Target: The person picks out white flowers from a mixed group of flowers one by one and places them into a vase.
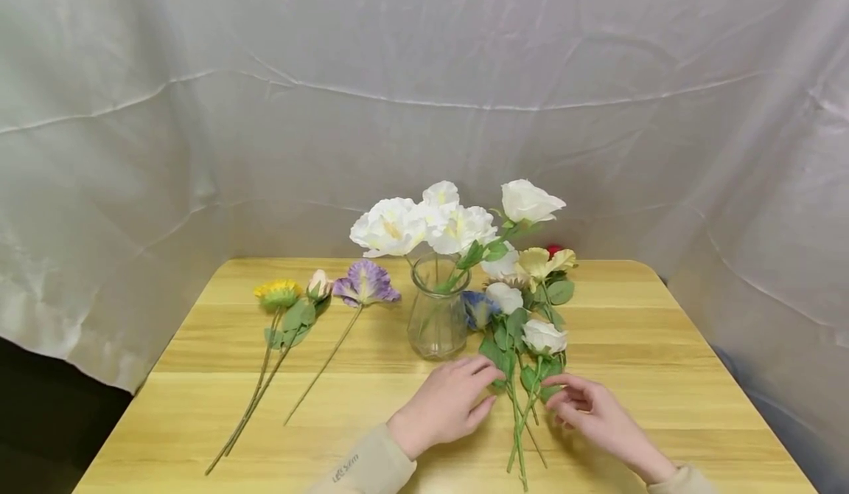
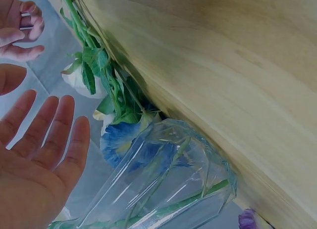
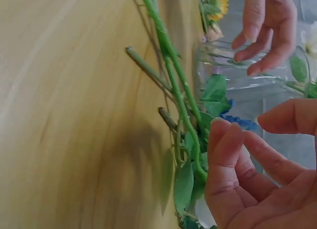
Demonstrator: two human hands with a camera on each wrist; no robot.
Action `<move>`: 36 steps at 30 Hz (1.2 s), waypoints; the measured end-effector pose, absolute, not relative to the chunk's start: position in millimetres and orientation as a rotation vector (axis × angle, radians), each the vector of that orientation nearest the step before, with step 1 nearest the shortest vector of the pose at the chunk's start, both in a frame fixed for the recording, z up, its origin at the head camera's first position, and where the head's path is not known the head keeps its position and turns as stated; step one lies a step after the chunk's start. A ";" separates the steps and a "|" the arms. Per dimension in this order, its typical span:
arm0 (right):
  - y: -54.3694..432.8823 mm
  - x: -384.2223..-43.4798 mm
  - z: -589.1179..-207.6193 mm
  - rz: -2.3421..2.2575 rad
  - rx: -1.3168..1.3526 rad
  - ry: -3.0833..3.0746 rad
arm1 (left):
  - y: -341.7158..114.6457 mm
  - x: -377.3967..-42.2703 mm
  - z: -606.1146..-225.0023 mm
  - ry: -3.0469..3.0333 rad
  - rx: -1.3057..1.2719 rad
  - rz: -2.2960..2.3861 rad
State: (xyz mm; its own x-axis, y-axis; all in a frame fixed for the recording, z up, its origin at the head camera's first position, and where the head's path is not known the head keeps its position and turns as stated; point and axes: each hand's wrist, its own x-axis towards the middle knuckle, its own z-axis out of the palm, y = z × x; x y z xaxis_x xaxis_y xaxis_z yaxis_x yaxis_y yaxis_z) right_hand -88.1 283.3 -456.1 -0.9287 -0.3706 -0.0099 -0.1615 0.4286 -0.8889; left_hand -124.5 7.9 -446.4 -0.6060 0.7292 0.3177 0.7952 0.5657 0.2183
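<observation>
A pile of artificial flowers lies right of the glass vase [image 1: 436, 328]. It includes a white rose [image 1: 545, 337], a blue flower [image 1: 479, 310] and a pale yellow flower [image 1: 545, 264]. My left hand [image 1: 447, 403] hovers at the left of the green stems [image 1: 517, 428], its fingers spread and empty in the left wrist view. On the other side, my right hand [image 1: 597, 414] is close to the leaves under the white rose. Its fingers are loosely bent with nothing between them in the right wrist view. White flowers [image 1: 391, 227] and another white rose [image 1: 530, 200] stand in the vase.
On the table's left lie a yellow flower [image 1: 277, 293], a pale pink bud [image 1: 320, 284] and a purple flower [image 1: 366, 282], stems toward the front. A bit of a red flower [image 1: 553, 250] shows behind the pile. Grey cloth [image 1: 424, 140] hangs around the wooden table [image 1: 637, 332].
</observation>
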 end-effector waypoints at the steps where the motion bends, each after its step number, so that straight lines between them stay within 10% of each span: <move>1: 282.0 -87.7 -457.1 -1.489 -0.468 2.485 | 7.9 -124.6 -446.6 -2.609 -1.289 -0.509; 36: 259.5 -108.6 -468.3 -1.184 -0.387 2.485 | 7.4 -124.5 -442.8 -2.634 -1.295 -0.549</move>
